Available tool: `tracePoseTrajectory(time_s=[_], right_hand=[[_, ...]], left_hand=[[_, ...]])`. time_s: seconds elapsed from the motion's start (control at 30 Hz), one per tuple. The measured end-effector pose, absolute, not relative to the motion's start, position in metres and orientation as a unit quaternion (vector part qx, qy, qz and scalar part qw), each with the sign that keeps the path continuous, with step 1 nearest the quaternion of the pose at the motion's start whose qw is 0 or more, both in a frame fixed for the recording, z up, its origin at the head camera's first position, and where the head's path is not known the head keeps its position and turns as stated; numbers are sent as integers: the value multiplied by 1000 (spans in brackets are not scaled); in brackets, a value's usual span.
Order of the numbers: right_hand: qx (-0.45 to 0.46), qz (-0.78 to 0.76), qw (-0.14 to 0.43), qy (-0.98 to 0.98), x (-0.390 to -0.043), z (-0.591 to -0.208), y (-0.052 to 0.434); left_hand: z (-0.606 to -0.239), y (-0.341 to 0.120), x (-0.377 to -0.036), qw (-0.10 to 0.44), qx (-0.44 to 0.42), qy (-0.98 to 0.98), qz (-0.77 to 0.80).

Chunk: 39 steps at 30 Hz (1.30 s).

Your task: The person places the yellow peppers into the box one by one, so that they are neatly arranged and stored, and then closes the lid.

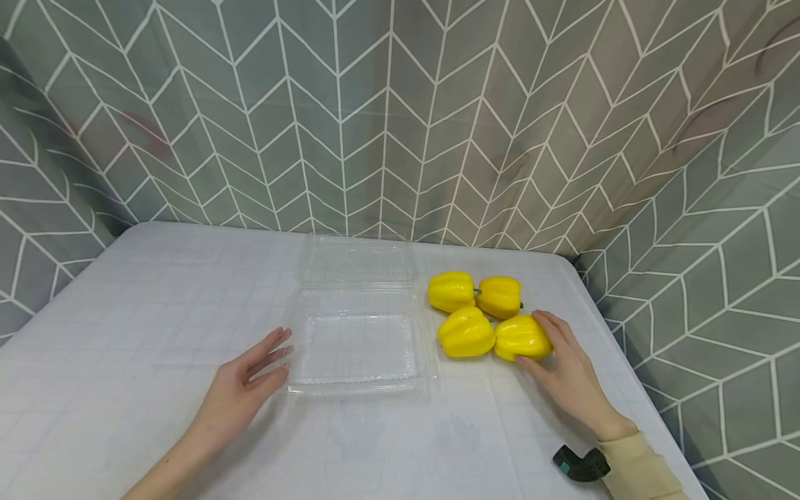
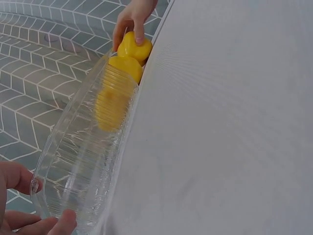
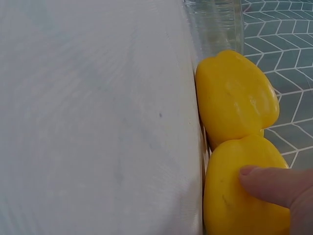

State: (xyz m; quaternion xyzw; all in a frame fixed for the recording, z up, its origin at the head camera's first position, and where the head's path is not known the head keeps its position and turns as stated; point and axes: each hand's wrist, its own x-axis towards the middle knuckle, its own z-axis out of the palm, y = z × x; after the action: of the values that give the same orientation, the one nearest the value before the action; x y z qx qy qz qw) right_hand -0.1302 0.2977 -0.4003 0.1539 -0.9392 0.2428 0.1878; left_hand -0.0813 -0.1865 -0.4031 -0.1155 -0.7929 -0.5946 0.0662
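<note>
Several yellow bell peppers lie grouped on the table to the right of a clear plastic clamshell container. My right hand grips the near-right bell pepper, thumb on its near side and fingers over its far side. In the right wrist view the thumb presses on that pepper's skin. Beside it lies the near-left bell pepper; behind are two more, a left one and a right one. My left hand, fingers spread and relaxed, is at the container's left edge.
The container's lid is folded back toward the table's far edge. A white cloth covers the table. A patterned curtain hangs behind and at both sides. A black device sits by the right sleeve.
</note>
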Motion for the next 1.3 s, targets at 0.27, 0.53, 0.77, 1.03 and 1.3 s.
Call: tracePoseTrajectory(time_s=[0.27,0.53,0.77,1.03,1.3], right_hand=[[140,253,213,-933,-131,-400,297],[125,264,217,-931,-129,-396,297],[105,266,213,-934,-129,-391,298],[109,270,227,-929,-129,-388,301],[109,263,251,-925,-130,-388,302]], left_hand=[[-401,-187,-81,51,-105,-799,-590],[-401,-186,-81,52,-106,-800,-588],[-401,-186,-82,58,-109,-806,-579],[-402,-185,-81,59,-108,-803,-583],[-403,-185,-81,56,-107,-802,-584]])
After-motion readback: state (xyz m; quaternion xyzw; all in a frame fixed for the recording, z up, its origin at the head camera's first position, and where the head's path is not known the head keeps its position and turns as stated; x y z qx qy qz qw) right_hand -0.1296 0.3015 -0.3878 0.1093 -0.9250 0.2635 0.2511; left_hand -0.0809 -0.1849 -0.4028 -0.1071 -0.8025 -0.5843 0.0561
